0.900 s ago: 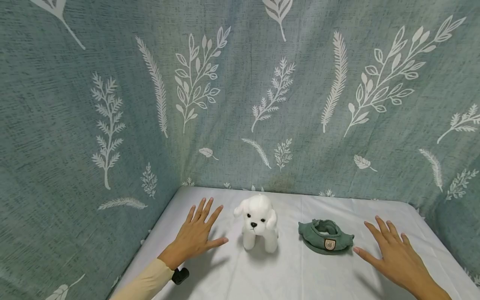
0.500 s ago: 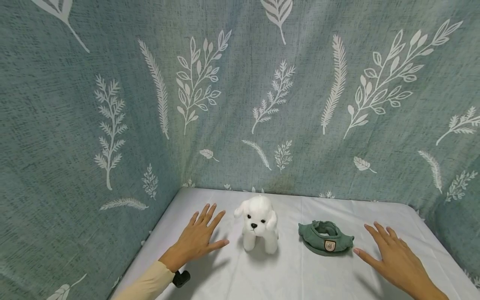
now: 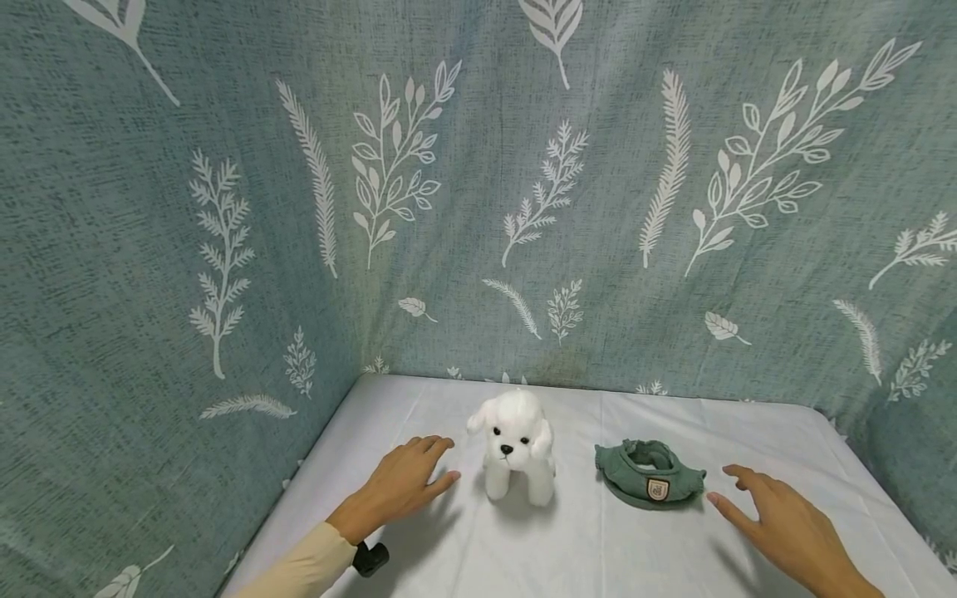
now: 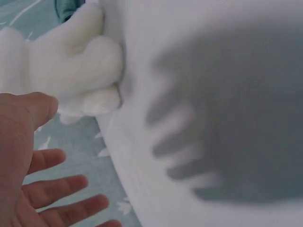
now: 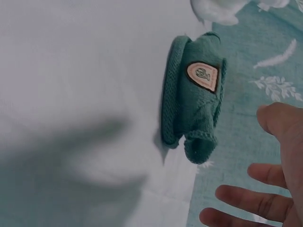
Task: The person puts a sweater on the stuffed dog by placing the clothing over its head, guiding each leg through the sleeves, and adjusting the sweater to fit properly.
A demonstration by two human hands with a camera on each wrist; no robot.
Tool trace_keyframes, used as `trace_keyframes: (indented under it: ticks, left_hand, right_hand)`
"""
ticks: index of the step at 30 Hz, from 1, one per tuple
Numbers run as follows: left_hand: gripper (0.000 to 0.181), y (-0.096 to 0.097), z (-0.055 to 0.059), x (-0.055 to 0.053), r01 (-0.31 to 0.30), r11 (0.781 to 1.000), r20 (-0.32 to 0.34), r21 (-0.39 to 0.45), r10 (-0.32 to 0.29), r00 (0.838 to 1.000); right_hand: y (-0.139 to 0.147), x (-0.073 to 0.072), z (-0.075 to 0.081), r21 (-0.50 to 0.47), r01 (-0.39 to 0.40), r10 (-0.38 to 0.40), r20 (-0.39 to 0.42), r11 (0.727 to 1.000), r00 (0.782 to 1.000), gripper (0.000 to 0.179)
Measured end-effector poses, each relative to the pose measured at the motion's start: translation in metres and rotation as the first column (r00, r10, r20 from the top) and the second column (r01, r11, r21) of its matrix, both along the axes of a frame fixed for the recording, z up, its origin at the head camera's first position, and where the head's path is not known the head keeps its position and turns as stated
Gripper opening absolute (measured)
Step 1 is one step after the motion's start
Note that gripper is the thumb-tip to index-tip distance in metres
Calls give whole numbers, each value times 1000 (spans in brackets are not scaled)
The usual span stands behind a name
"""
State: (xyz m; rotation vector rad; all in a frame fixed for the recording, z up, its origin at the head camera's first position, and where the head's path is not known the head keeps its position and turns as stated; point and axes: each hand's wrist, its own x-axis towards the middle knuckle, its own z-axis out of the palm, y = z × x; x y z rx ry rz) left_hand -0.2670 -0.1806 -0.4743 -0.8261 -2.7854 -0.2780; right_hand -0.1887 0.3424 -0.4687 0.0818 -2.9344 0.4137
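Note:
A white plush dog (image 3: pixel 516 436) stands on the table facing the head camera. To its right lies a small green knitted doll sweater (image 3: pixel 635 482) with short sleeves and a shield-shaped patch; its neck opening points up. My left hand (image 3: pixel 404 482) hovers left of the dog, fingers relaxed and apart from it. Above the table at the sweater's right is my right hand (image 3: pixel 785 523), thumb near the sleeve, holding nothing. The left wrist view has the dog (image 4: pixel 80 66) beyond the thumb, and the right wrist view has the sweater (image 5: pixel 194 94) ahead of the loose fingers.
A white cloth (image 3: pixel 538 556) covers the table. Green leaf-patterned curtains (image 3: pixel 478 208) stand behind it and along the left and right sides. A black device (image 3: pixel 370 558) sits under the left wrist, by a cream sleeve (image 3: pixel 306 561).
Both hands have lowered slightly, and their fingers have gone from spread and straight to bent and relaxed. The dog and the sweater stay where they were.

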Motion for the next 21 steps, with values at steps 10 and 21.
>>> trace_keyframes:
  ticks: [10, 21]
  left_hand:
    - [29, 13, -4, -1, 90, 992, 139, 92, -102, 985]
    - [21, 39, -8, 3, 153, 984, 205, 95, -170, 964]
  right_hand:
    - [-8, 3, -10, -93, -34, 38, 48, 995, 998, 59]
    - [-15, -3, -13, -133, -11, 33, 170, 991, 985, 66]
